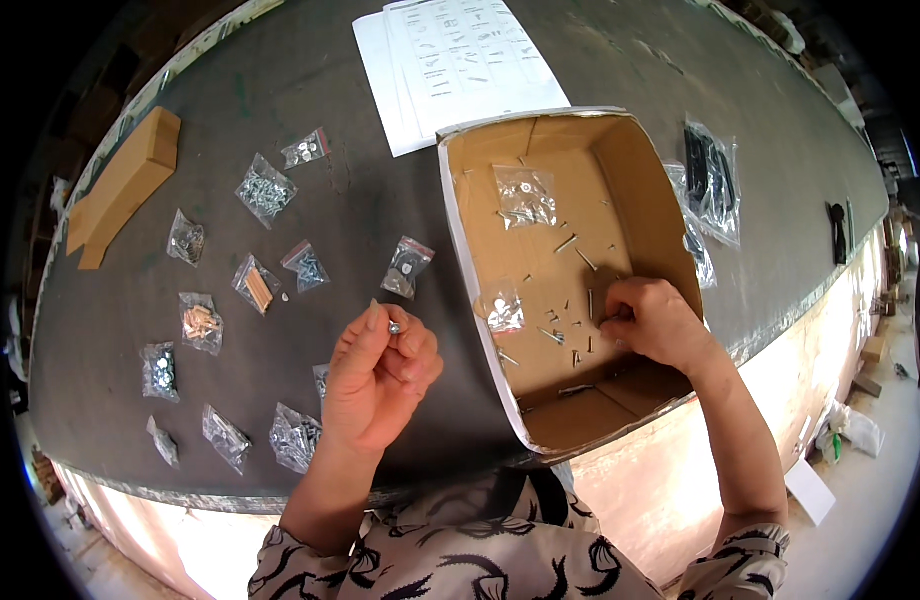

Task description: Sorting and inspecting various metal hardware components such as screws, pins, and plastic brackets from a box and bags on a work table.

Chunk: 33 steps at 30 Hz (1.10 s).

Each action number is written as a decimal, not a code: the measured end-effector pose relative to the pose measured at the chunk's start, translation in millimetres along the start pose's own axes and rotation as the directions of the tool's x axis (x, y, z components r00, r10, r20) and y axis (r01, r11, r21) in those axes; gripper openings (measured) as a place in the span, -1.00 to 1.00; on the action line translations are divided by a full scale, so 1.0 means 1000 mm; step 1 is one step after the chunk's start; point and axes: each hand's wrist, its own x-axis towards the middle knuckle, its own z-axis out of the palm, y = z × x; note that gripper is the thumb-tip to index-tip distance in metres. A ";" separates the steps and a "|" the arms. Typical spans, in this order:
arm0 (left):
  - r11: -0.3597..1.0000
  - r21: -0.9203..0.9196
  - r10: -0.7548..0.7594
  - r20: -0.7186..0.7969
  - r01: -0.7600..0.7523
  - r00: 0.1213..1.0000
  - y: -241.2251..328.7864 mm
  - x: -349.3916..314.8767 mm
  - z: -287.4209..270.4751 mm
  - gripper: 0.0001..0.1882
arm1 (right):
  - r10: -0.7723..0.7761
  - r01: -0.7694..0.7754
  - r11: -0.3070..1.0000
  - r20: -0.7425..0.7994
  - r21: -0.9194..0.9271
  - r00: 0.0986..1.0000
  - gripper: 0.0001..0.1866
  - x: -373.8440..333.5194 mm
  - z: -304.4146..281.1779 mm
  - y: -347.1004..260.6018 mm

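Patterned shirt fabric (pixel 470 568) lies nearest the camera, along the lower edge. Principal risk, as judged, sits at the fingers: the small metal piece (pixel 394 327) in the left hand (pixel 382 372) could drop if the pinch slackens, since little of it is gripped. Loose screws (pixel 566 243) of differing lengths could be confused, or prick a fingertip, because they lie scattered and point various ways.

Left fingers: thumb and forefinger brought together on the piece, the others loosely curled, hand raised above the tabletop (pixel 100 350). Right hand (pixel 660 318): inside the cardboard box (pixel 640 180), fingers bent low among the screws; their opening and any item held cannot be determined, the tips being obscured.

Beyond the fingers, the box also contains two clear bags (pixel 525 195). Just left of it is a bag of round discs (pixel 408 267); further left, several bags of hardware (pixel 266 190) stand apart from one another. Printed sheets (pixel 460 70) lie past the box's far end; bagged black parts (pixel 713 180) lie to its right.
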 end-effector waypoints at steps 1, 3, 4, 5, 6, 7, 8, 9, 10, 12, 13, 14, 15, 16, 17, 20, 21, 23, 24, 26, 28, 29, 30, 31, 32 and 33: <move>1.000 0.002 0.000 0.001 0.000 1.000 0.000 -0.001 0.000 -0.71 | 0.000 0.000 1.000 -0.002 0.001 1.000 -0.82 -0.001 0.001 -0.001; 1.000 0.002 -0.003 -0.017 0.003 1.000 -0.001 -0.002 0.001 -0.71 | -0.065 0.066 0.997 0.008 -0.046 0.998 -0.81 -0.005 0.006 -0.003; 1.000 0.004 -0.005 -0.016 0.005 1.000 -0.001 -0.002 0.001 -0.71 | -0.064 0.064 0.997 0.006 -0.045 0.998 -0.81 -0.006 0.009 -0.005; 1.000 0.003 -0.008 -0.017 0.008 1.000 -0.002 -0.002 0.002 -0.71 | -0.084 0.085 0.995 0.030 -0.048 0.996 -0.81 -0.007 0.013 -0.008; 1.000 0.001 -0.012 -0.018 0.012 1.000 -0.003 -0.002 0.003 -0.71 | -0.102 0.105 0.993 0.053 -0.051 0.993 -0.80 -0.008 0.015 -0.009; 1.000 0.002 -0.015 -0.017 0.015 1.000 -0.004 -0.002 0.004 -0.71 | -0.100 0.102 0.993 0.051 -0.050 0.994 -0.80 -0.008 0.016 -0.009; 1.000 0.008 -0.017 -0.014 0.017 1.000 -0.005 -0.001 0.005 -0.71 | -0.087 0.092 0.990 0.055 -0.106 0.995 -0.80 -0.008 0.017 -0.009; 1.000 0.014 -0.020 -0.011 0.020 1.000 -0.006 -0.001 0.005 -0.71 | -0.074 0.082 0.984 0.059 -0.160 0.996 -0.80 -0.008 0.018 -0.008; 1.000 0.016 -0.024 -0.012 0.024 1.000 -0.006 -0.001 0.005 -0.71 | -0.071 0.079 0.984 0.058 -0.158 0.996 -0.80 -0.009 0.018 -0.007; 1.000 0.017 -0.017 -0.025 0.018 1.000 -0.006 0.000 0.005 -0.71 | -0.092 0.095 0.980 0.030 -0.174 0.995 -0.81 -0.009 0.018 -0.005; 1.000 0.018 -0.021 -0.024 0.021 0.999 -0.006 0.000 0.004 -0.71 | -0.088 0.092 0.981 0.028 -0.173 0.996 -0.81 -0.009 0.016 -0.005; 1.000 0.012 -0.019 -0.035 0.020 0.999 -0.005 -0.001 0.004 -0.71 | -0.077 0.076 0.986 -0.002 -0.145 0.997 -0.81 -0.009 0.015 -0.005; 1.000 0.005 -0.017 -0.045 0.017 0.999 -0.004 -0.001 0.003 -0.71 | -0.066 0.062 0.991 -0.032 -0.118 0.997 -0.81 -0.009 0.013 -0.004; 1.000 0.004 -0.019 -0.045 0.020 0.999 -0.004 0.000 0.003 -0.71 | -0.064 0.060 0.991 -0.032 -0.117 0.997 -0.81 -0.009 0.011 -0.002; 1.000 0.004 -0.019 -0.042 0.019 0.999 -0.004 0.001 0.004 -0.71 | -0.049 0.046 0.993 -0.020 -0.112 0.999 -0.82 -0.010 0.009 0.001; 1.000 0.004 -0.012 -0.052 0.012 0.999 -0.003 0.002 0.003 -0.72 | -0.079 0.081 0.994 0.036 -0.077 0.996 -0.80 -0.011 0.007 0.001; 1.000 -0.002 -0.009 -0.058 0.009 0.998 -0.003 0.003 0.003 -0.72 | -0.118 0.122 0.991 0.076 -0.051 0.990 -0.79 -0.013 0.006 0.000; 1.000 -0.012 -0.002 -0.080 0.001 0.997 -0.002 0.003 0.003 -0.73 | -0.148 0.156 0.984 0.106 -0.080 0.983 -0.76 -0.015 0.011 -0.008; 1.000 -0.025 0.008 -0.099 -0.011 0.995 -0.002 0.004 0.003 -0.73 | -0.178 0.194 0.974 0.137 -0.114 0.974 -0.74 -0.015 0.014 -0.012; 1.000 -0.030 -0.003 -0.094 0.000 0.996 -0.002 0.004 0.002 -0.73 | -0.182 0.205 0.973 0.185 -0.110 0.966 -0.72 -0.013 0.020 -0.020; 0.999 -0.039 -0.006 -0.085 0.003 0.996 -0.003 0.005 0.004 -0.72 | -0.197 0.242 0.959 0.269 -0.145 0.943 -0.70 -0.010 0.026 -0.025; 0.999 -0.034 -0.010 -0.078 0.008 0.997 -0.004 0.005 0.005 -0.72 | -0.195 0.238 0.960 0.260 -0.145 0.946 -0.70 -0.009 0.028 -0.026; 1.000 -0.029 -0.009 -0.079 0.007 0.997 -0.005 0.004 0.006 -0.72 | -0.178 0.245 0.950 0.308 -0.194 0.935 -0.70 -0.008 0.031 -0.028; 1.000 -0.025 -0.008 -0.081 0.006 0.997 -0.005 0.004 0.006 -0.72 | -0.158 0.254 0.936 0.354 -0.243 0.922 -0.70 -0.006 0.032 -0.028; 1.000 -0.019 -0.009 -0.076 0.008 0.997 -0.005 0.004 0.007 -0.72 | -0.159 0.252 0.937 0.347 -0.242 0.924 -0.70 -0.006 0.032 -0.029; 1.000 -0.023 -0.007 -0.083 0.005 0.997 -0.006 0.005 0.007 -0.71 | -0.164 0.267 0.923 0.345 -0.277 0.924 -0.70 -0.006 0.033 -0.029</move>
